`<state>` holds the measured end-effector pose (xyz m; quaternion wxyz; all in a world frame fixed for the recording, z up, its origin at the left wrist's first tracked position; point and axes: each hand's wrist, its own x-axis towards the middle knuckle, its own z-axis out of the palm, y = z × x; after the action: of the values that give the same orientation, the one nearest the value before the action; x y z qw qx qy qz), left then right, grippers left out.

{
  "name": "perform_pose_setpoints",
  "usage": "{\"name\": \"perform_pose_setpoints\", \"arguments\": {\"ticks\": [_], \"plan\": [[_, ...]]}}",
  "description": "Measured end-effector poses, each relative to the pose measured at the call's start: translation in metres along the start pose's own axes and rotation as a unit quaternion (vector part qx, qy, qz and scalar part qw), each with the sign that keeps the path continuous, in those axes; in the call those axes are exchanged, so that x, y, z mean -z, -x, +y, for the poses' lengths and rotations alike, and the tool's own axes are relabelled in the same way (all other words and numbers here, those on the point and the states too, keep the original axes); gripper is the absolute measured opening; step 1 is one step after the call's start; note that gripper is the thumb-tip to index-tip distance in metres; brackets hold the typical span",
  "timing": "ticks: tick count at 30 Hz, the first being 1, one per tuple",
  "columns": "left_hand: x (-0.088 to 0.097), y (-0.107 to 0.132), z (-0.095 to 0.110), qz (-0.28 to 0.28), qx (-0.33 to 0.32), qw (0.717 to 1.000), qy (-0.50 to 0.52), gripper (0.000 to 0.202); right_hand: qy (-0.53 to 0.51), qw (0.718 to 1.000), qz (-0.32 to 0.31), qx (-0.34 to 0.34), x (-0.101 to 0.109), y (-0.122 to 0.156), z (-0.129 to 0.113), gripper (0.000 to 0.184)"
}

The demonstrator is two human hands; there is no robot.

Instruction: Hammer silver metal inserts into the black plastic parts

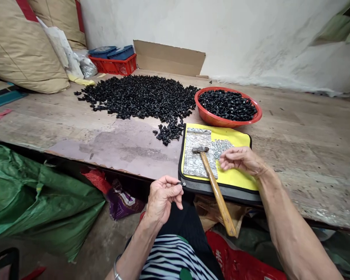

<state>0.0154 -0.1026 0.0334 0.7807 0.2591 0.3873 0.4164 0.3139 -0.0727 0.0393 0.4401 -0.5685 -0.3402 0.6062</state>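
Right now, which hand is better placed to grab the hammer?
Probably the right hand: it's nearer the hammer and shows nothing clearly held, while the left hand pinches a small black piece.

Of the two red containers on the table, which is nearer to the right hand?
The round basin full of small black parts, behind the yellow mat. The other, a rectangular crate topped with blue containers, stands farther back, leftward.

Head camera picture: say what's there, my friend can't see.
The left hand pinches a black piece; the right hand is by silvery bits on a yellow mat. A hammer lies between them; behind are a heap and a red bowl of black pieces.
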Motion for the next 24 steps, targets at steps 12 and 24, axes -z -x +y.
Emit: {"name": "perform_pose_setpoints", "arguments": {"ticks": [12, 24], "plan": [[-0.002, -0.004, 0.0, 0.025, -0.008, 0.999, 0.033, 0.022, 0.086, 0.99, 0.092, 0.069, -0.029, 0.031, -0.001, 0.029], [-0.006, -0.044, 0.013, 0.039, -0.015, 0.999, -0.007, 0.018, 0.681, 0.709, 0.175, 0.061, -0.101, 0.062, 0.032, 0.031]]}}
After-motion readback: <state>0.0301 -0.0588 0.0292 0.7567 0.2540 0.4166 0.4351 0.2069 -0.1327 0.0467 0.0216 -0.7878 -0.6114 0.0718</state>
